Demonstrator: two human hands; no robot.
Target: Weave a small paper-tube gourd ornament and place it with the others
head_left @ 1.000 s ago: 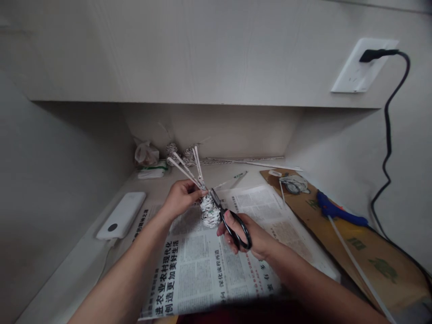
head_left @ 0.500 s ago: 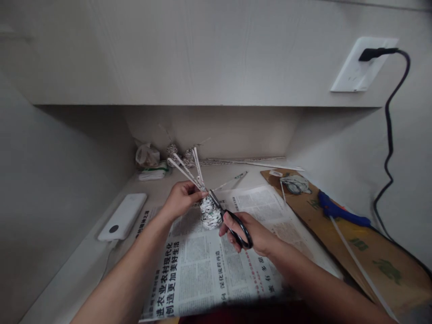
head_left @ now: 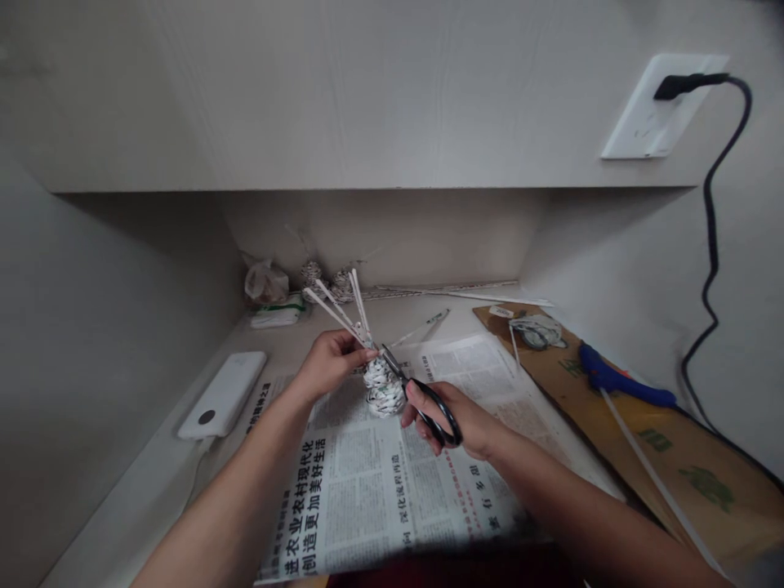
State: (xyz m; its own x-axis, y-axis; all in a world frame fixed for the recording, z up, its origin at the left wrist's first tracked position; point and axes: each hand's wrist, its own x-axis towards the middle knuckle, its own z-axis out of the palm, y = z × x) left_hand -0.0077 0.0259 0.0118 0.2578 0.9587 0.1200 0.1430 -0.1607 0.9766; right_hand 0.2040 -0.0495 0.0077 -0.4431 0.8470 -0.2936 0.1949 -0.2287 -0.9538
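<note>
A small gourd-shaped piece woven from rolled newspaper [head_left: 385,394] stands on the newspaper sheet [head_left: 355,498]. Several paper strands [head_left: 334,304] stick up from its top. My left hand [head_left: 331,362] pinches the woven piece near its neck, where the strands come out. In my right hand [head_left: 450,416] are black-handled scissors [head_left: 429,400], with fingers through the loops. Their blades point up and left, against the top of the weave beside my left fingertips. Whether the blades are closed on a strand I cannot make out.
Two similar woven pieces [head_left: 343,284] stand at the back beside a plastic bag [head_left: 266,282] and a tissue pack [head_left: 277,312]. A white power bank [head_left: 224,394] lies left. On the right, a blue glue gun [head_left: 618,377] rests on cardboard [head_left: 649,441], below a wall socket [head_left: 665,106].
Almost nothing differs. The scissors and my right hand have shifted very slightly right, and the camera view has tilted a little. My left hand keeps its place.
</note>
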